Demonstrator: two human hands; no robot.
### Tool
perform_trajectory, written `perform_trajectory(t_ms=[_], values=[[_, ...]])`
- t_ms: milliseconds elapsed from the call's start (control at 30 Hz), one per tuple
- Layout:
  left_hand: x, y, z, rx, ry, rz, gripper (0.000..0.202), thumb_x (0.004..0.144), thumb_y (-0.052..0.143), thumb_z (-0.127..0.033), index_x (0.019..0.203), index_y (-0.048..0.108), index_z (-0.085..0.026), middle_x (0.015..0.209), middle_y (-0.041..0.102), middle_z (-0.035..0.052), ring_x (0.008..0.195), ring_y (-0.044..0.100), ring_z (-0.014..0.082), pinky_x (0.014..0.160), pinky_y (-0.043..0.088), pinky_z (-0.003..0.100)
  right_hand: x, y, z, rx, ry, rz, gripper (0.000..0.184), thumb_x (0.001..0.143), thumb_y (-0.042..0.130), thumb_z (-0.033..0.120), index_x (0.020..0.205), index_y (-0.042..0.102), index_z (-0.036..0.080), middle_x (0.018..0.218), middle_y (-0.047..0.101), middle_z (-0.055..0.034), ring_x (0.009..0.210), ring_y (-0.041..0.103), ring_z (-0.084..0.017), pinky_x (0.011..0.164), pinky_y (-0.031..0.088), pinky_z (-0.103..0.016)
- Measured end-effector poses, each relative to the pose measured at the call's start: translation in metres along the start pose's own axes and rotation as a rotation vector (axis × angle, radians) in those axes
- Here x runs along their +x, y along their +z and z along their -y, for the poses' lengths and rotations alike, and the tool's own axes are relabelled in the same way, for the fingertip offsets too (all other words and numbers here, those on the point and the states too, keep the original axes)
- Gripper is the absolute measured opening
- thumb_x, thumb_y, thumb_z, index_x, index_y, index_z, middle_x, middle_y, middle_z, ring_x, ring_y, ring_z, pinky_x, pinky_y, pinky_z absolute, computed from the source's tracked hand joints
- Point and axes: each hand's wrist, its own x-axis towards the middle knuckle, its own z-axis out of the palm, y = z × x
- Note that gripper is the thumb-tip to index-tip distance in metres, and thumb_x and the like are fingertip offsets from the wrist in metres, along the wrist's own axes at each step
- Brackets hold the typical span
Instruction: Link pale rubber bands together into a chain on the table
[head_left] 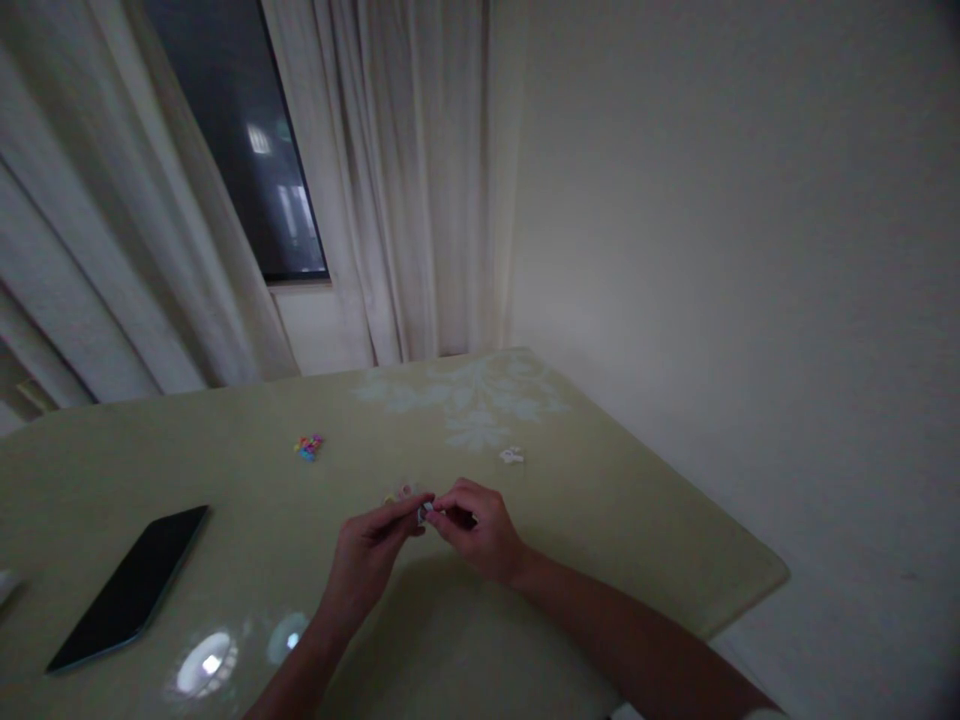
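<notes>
My left hand and my right hand meet above the middle of a pale green table. Both pinch one tiny pale piece between their fingertips; it is too small to name. A few more small pieces lie on the table just behind the fingers. A little heap of bright multicoloured small pieces lies farther back to the left. A small white item lies farther back to the right.
A dark phone lies face up at the table's left. White curtains and a dark window stand behind the table. A plain wall runs along the right. Lamp glare shows on the near tabletop.
</notes>
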Motion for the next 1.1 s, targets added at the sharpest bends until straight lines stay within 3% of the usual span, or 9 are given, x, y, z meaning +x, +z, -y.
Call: perform_trajectory(t_ms=[133,333,500,633,833,967,1100], values=[[0.0,0.001,0.001,0.024,0.043,0.025,0.026,0.087,0.074,-0.041,0.104,0.085,-0.025,0.097,0.085,0.0047,0.078,0.08,0.0213,0.072,0.069,0.031,0.0,-0.003,0.0,0.001,-0.031,0.02,0.025,0.095,0.071,0.041,0.089,0.08,0.019,0.074,0.063,-0.0033,0.061,0.054,-0.013,0.06,0.043,-0.027],[-0.003,0.006,0.0,0.114,0.106,-0.074,0.02,0.084,0.076,-0.037,0.096,0.083,-0.023,0.095,0.085,0.0056,0.08,0.081,0.0219,0.075,0.068,0.03,-0.001,-0.002,-0.006,0.02,0.017,0.044,0.034,0.084,0.08,0.052,0.095,0.081,0.02,0.072,0.061,-0.0013,0.056,0.047,-0.011,0.055,0.041,-0.026],[-0.006,0.008,0.002,0.215,0.159,-0.094,0.02,0.086,0.074,-0.034,0.101,0.083,-0.026,0.098,0.085,0.0037,0.083,0.082,0.0225,0.077,0.068,0.031,0.0,0.0,-0.006,0.003,0.072,-0.008,0.021,0.088,0.076,0.039,0.087,0.079,0.018,0.069,0.058,-0.0005,0.058,0.049,-0.012,0.056,0.04,-0.026],[-0.004,0.009,0.002,0.174,0.104,-0.069,0.021,0.084,0.075,-0.036,0.1,0.084,-0.025,0.097,0.085,0.0045,0.083,0.082,0.0235,0.078,0.068,0.033,0.002,-0.001,-0.005,0.054,0.106,-0.009,0.018,0.082,0.078,0.037,0.084,0.075,0.018,0.068,0.055,0.0011,0.057,0.047,-0.011,0.054,0.038,-0.025],[-0.002,0.013,0.003,-0.059,-0.054,0.004,0.031,0.083,0.077,-0.044,0.101,0.084,-0.02,0.095,0.085,0.0077,0.077,0.081,0.0239,0.073,0.069,0.034,0.003,-0.002,-0.008,0.166,0.191,0.038,0.028,0.08,0.078,0.045,0.081,0.07,0.018,0.066,0.052,0.0032,0.056,0.044,-0.01,0.052,0.036,-0.024],[0.005,0.002,-0.004,-0.052,-0.066,0.054,0.03,0.083,0.077,-0.044,0.103,0.083,-0.022,0.098,0.085,0.0071,0.086,0.081,0.025,0.079,0.068,0.035,0.004,-0.004,-0.012,0.173,0.213,0.035,0.031,0.082,0.078,0.048,0.08,0.071,0.018,0.065,0.05,0.0034,0.056,0.042,-0.011,0.051,0.035,-0.025],[0.015,-0.024,-0.007,0.204,0.01,-0.072,0.039,0.088,0.07,-0.05,0.116,0.078,-0.024,0.118,0.08,0.0095,0.103,0.078,0.0274,0.091,0.064,0.042,0.013,-0.012,-0.015,0.054,0.156,0.064,0.026,0.086,0.078,0.043,0.084,0.075,0.017,0.071,0.055,0.0016,0.06,0.047,-0.011,0.057,0.038,-0.025]])
